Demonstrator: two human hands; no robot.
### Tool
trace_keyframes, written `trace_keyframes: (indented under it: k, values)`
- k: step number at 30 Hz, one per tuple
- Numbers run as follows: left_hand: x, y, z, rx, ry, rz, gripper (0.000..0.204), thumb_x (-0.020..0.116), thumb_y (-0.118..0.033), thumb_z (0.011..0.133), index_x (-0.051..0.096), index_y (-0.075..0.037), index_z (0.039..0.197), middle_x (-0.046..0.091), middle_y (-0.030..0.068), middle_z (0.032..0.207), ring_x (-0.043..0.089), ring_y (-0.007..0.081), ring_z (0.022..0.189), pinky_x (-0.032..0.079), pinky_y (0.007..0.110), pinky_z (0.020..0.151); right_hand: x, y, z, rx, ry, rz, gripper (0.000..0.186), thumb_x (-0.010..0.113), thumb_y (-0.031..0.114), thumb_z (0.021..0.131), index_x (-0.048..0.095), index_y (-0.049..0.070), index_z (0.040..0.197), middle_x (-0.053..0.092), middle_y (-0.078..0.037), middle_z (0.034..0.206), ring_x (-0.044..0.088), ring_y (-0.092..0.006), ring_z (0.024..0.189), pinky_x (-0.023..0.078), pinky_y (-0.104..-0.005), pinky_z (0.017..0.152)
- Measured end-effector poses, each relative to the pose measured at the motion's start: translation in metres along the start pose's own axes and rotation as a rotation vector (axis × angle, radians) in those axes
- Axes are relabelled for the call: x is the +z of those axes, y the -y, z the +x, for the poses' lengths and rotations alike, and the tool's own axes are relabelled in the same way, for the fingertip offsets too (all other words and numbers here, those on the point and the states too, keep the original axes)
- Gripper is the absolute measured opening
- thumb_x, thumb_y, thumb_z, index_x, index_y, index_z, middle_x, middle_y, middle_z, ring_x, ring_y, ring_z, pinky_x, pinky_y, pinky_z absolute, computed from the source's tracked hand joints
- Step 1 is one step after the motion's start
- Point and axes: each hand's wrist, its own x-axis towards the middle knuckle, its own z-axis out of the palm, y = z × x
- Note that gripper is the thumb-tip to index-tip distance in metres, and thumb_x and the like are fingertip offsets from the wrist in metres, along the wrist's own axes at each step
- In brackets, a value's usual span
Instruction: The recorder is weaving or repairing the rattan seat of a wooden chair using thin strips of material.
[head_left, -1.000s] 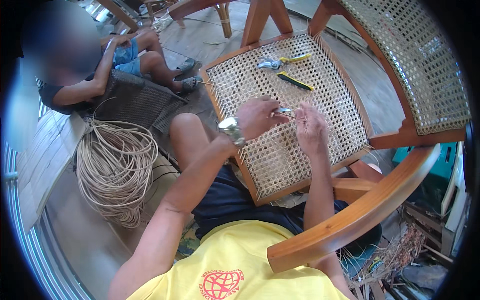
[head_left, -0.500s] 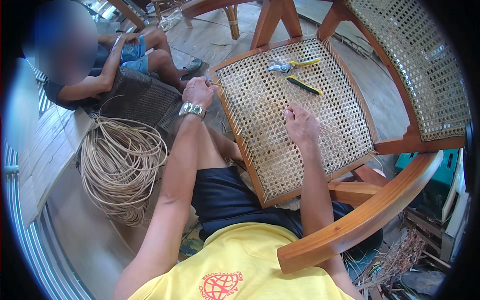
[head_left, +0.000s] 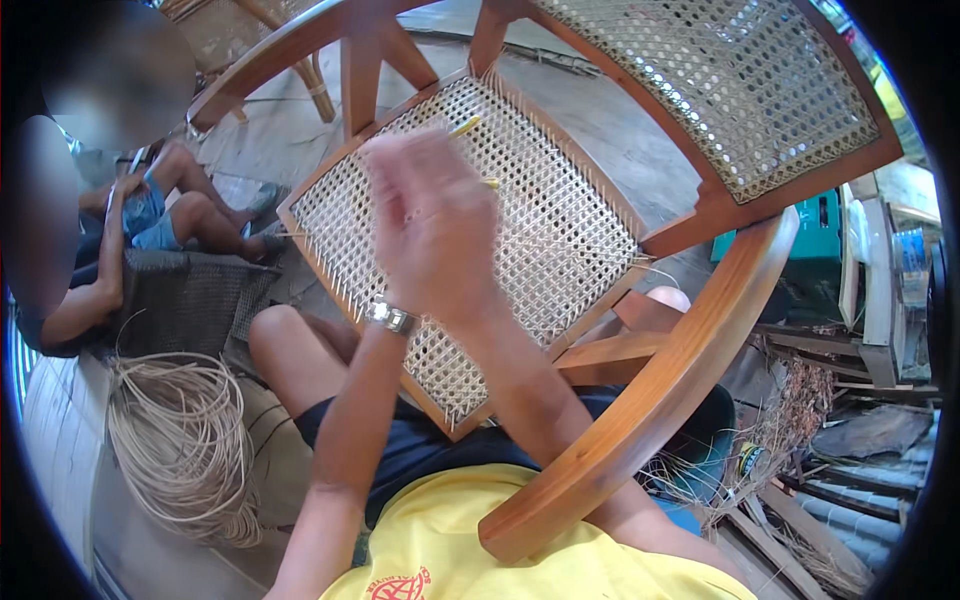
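Across the chair's cane-woven seat (head_left: 550,210), framed in brown wood and fringed with cane ends, my left hand (head_left: 398,262) and my right hand (head_left: 445,235) overlap, smeared by motion. A watch (head_left: 390,315) sits on my left wrist. Whether the fingers touch or hold anything is too blurred to tell. Behind them, a yellow-handled cutting tool (head_left: 464,126) lies on the seat, mostly hidden.
A curved armrest (head_left: 640,390) crosses my right forearm. The caned backrest (head_left: 770,110) rises at upper right. A coil of rattan (head_left: 180,450) hangs at lower left, below a seated person (head_left: 100,290). A green crate (head_left: 820,250) and scrap wood (head_left: 770,550) are at right.
The view has shifted, moving the chair leftward in the picture. My separated hands have come together over the seat; my left hand has left the seat's left edge, now overlapped by my right.
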Motion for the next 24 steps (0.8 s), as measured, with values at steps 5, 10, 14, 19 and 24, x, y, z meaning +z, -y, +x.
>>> trace_keyframes:
  k: [5,10,14,19,24]
  values:
    - [0.052,-0.043,-0.011,-0.792,0.597,-0.883,0.036,0.059,-0.026,0.100,0.053,-0.004,0.128,0.066,0.0093,0.107,0.061,0.0110,0.084,0.050,0.022,0.070,-0.015,0.017,-0.003,0.062,0.193,0.135,0.009,0.065,0.012,0.090,0.064,0.006,0.096,0.063,-0.011,0.086,0.064,-0.0333,0.080,0.051,-0.0436,0.073]
    - [0.073,-0.090,-0.011,-0.379,0.143,-0.524,0.030,0.066,-0.033,0.092,0.070,-0.003,0.093,0.070,0.0146,0.079,0.067,0.0257,0.074,0.053,0.038,0.068,-0.078,-0.028,0.010,0.171,0.056,-0.307,0.007,0.061,0.008,0.091,0.064,0.005,0.097,0.061,-0.013,0.084,0.063,-0.0339,0.083,0.051,-0.0432,0.075]
    - [0.088,-0.094,-0.043,-0.157,0.393,-0.594,0.025,0.067,-0.021,0.086,0.066,0.002,0.095,0.064,0.0273,0.081,0.066,0.0404,0.076,0.050,0.046,0.068,-0.094,-0.030,-0.011,0.344,0.045,-0.410,0.007,0.059,0.006,0.092,0.063,0.004,0.098,0.061,-0.016,0.091,0.062,-0.0332,0.086,0.050,-0.0429,0.078]
    - [0.073,-0.079,-0.062,-0.694,0.213,-1.072,0.031,0.068,-0.021,0.090,0.066,0.000,0.113,0.071,0.0142,0.090,0.064,0.0222,0.064,0.051,0.038,0.060,-0.102,-0.077,-0.083,0.464,0.267,-0.623,0.008,0.057,0.009,0.095,0.063,0.006,0.099,0.060,-0.014,0.093,0.062,-0.0323,0.087,0.050,-0.0450,0.076]
    - [0.010,-0.058,-0.034,-0.989,0.453,-1.418,0.033,0.063,-0.025,0.100,0.060,-0.004,0.126,0.067,-0.0031,0.094,0.041,-0.0012,0.055,0.036,0.017,0.049,-0.093,-0.087,-0.122,0.400,0.381,-0.477,0.008,0.059,0.007,0.093,0.061,0.006,0.100,0.058,-0.012,0.090,0.062,-0.0280,0.078,0.051,-0.0429,0.069]
